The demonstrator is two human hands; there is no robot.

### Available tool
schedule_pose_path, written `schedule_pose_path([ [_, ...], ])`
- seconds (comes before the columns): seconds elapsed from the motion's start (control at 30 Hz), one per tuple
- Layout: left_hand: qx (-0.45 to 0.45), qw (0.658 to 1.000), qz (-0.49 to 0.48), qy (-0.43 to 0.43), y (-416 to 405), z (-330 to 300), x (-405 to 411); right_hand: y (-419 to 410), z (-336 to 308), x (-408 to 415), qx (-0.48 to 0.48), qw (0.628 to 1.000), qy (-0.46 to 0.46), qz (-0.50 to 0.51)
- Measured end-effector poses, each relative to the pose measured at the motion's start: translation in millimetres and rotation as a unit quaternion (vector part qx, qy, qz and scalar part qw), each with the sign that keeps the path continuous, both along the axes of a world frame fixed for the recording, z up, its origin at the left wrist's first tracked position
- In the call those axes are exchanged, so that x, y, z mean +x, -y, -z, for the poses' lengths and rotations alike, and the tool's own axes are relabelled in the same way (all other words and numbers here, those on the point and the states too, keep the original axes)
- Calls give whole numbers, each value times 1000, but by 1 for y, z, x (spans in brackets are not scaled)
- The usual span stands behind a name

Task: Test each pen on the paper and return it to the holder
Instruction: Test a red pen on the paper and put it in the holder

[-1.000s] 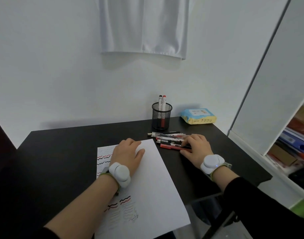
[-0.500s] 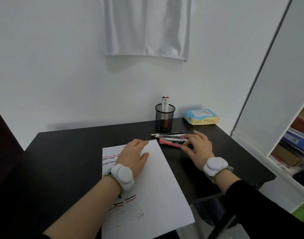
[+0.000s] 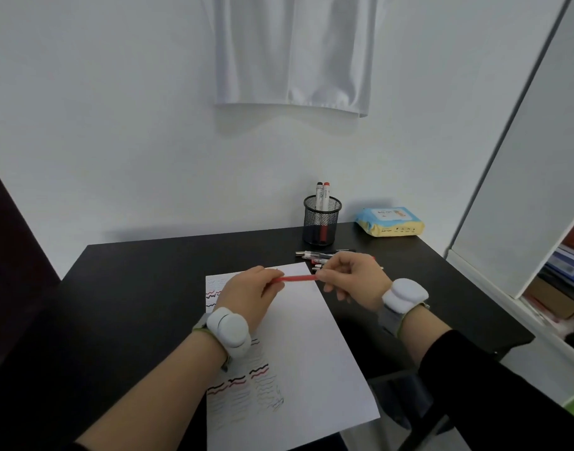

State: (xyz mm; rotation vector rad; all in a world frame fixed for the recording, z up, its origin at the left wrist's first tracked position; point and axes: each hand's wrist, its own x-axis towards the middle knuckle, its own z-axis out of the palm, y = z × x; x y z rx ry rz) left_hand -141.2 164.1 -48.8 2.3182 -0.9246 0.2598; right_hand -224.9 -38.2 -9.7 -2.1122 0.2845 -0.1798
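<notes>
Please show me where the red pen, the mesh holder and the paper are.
red pen (image 3: 295, 278): head view, middle of barrel between both hands.
mesh holder (image 3: 322, 224): head view, front wall.
paper (image 3: 298, 346): head view, blank middle area.

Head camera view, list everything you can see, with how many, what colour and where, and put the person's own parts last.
Red pen: one, red, held level above the paper, between both hands.
Paper: one sheet, white with red and black squiggles, middle of the desk.
Desk: one, black.
Pen holder: one, black mesh, back of the desk.
Markers: two, white with black and red caps, upright in the holder.
Loose pens: several, count unclear, lying in front of the holder.
Wipes pack: one, blue and yellow, right of the holder.
White cloth: one, hanging on the wall.
Left hand: grips one pen end.
Right hand: grips the other.
</notes>
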Motion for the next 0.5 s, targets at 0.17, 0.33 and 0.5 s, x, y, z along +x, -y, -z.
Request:
schedule_pose_path([
  [0.17, 10, 1000, 12, -20, -10, 0, -4, -15, 0, 5, 300, 953, 38, 18],
  [0.33, 6, 999, 9, -37, -9, 0, -9, -35, 2, 15, 487, 871, 68, 20],
  [0.5, 68, 995, -29, -74, -6, -2, -14, -52, 12, 24, 377, 923, 45, 61],
])
